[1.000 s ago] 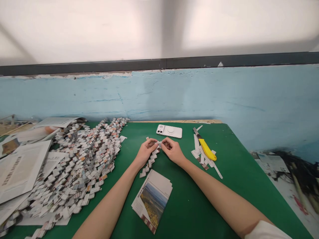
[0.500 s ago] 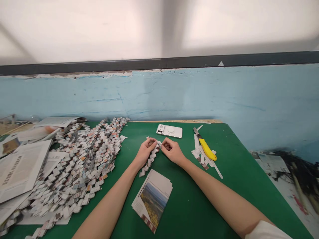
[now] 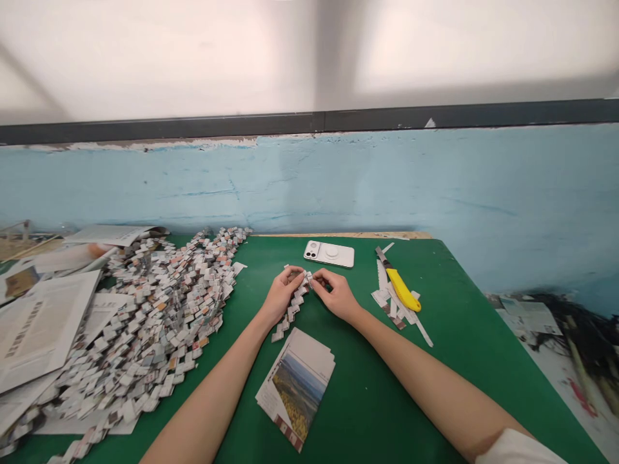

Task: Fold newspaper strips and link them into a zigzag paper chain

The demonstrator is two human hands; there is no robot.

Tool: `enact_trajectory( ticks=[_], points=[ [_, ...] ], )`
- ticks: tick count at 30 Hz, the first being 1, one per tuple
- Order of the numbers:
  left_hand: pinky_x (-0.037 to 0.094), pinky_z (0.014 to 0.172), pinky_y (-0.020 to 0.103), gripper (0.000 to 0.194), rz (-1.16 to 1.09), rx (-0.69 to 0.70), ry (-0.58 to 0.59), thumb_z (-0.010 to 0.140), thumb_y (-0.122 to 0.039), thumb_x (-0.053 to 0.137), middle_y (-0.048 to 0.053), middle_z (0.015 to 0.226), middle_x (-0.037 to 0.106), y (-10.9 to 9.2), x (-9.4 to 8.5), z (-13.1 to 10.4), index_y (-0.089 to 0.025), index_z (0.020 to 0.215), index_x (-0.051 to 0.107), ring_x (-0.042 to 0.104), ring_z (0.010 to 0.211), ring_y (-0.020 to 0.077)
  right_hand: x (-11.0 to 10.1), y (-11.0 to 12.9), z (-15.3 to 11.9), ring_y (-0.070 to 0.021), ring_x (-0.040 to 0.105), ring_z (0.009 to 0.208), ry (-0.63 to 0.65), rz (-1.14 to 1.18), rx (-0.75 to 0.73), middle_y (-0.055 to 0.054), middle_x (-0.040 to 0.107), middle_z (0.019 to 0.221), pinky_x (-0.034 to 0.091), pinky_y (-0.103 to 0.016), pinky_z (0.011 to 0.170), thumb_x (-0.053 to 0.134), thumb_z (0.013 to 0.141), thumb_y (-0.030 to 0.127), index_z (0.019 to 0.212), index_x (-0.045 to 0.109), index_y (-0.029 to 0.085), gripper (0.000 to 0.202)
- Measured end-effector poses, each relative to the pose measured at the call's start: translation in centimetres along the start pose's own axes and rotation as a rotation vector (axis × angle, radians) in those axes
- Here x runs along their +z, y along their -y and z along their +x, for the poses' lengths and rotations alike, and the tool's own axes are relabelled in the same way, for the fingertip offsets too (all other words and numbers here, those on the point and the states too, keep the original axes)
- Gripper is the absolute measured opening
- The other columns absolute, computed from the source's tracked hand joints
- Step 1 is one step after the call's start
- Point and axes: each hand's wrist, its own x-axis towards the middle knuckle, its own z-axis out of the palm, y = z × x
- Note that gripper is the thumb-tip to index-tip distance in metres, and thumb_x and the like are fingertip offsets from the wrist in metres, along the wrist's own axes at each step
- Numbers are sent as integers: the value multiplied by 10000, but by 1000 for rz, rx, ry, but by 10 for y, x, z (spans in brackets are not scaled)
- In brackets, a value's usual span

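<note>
A zigzag chain of folded paper (image 3: 292, 311) runs down from between my hands onto the green tabletop. My left hand (image 3: 281, 295) pinches its upper end between thumb and fingers. From the other side, my right hand (image 3: 334, 293) has thumb and forefinger closed at the chain's tip, on a small folded paper piece (image 3: 310, 277). Just below the chain lies a stack of cut printed paper (image 3: 298, 388) with a landscape picture on top. Behind my hands rests a white phone (image 3: 329, 254), camera side up.
A yellow-handled knife (image 3: 403, 290) lies on paper strips (image 3: 385, 298) to the right. On the left spreads a large heap of folded-paper chains (image 3: 167, 309), beside printed sheets (image 3: 46, 322). The green table (image 3: 464, 335) meets a blue wall (image 3: 309, 183) at the back.
My right fingers have shifted slightly at the chain's tip, and the chain's lower end has moved a little. Everything else looks the same.
</note>
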Motion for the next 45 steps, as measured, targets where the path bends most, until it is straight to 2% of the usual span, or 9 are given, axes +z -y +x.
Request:
enact_trajectory(
  ticks=[7,10,14,18,24,32,36,42,45],
  points=[
    [500,725,230,365,85,22,11,779,-465,792,19,855,687,-3,2,-2,-192,986,666,648,794,150,1,-2,1,-155,502,625,-20,-24,53,-2,582,698,378,-276,597,554,976,434,819,606,205,282],
    [508,737,238,367,47,12,14,771,-454,803,17,856,691,-1,1,-1,-191,987,665,654,779,146,1,-2,0,-154,514,614,-32,-4,63,1,584,686,394,-274,589,553,976,466,829,594,211,297],
    [498,666,224,412,-71,-37,-34,738,-441,832,10,800,691,-1,0,2,-192,1005,641,643,689,129,2,-3,1,-141,522,515,-66,142,113,21,593,634,422,-268,535,516,993,514,916,564,227,302],
    [497,651,213,439,-156,-46,-75,712,-416,852,11,805,693,-3,-1,4,-186,1008,625,638,664,114,4,-6,2,-135,572,435,-78,254,150,6,683,688,454,-261,467,525,980,559,990,547,235,325],
    [507,656,218,452,-191,-36,-89,703,-409,855,11,805,687,-5,-1,3,-180,1004,605,638,664,110,5,-4,0,-159,631,406,-27,321,211,-11,728,724,407,-232,353,542,949,610,1036,523,242,379],
    [517,645,219,456,-169,-30,-109,697,-414,861,12,803,689,-5,0,3,-180,1000,613,655,670,117,6,-4,0,-147,630,418,31,337,198,-2,717,736,400,-219,364,512,958,621,1018,477,244,383],
    [555,681,250,442,-171,-22,-94,727,-420,844,31,840,716,-7,2,1,-185,1020,610,680,685,131,5,-5,1,-160,643,444,29,316,180,29,659,658,392,-222,385,499,976,600,1026,479,242,362],
    [585,712,272,459,-179,-8,-58,723,-418,854,47,920,729,-9,3,0,-182,1027,604,714,726,150,3,-3,1,-146,637,547,49,284,129,28,611,679,459,-261,544,519,993,547,935,515,225,328],
    [581,706,267,474,-180,1,-54,722,-424,858,56,950,735,-8,1,0,-180,1041,606,718,731,153,2,-3,1,-146,618,551,50,277,133,26,605,677,459,-271,562,518,995,545,934,522,225,326]
  ],
)
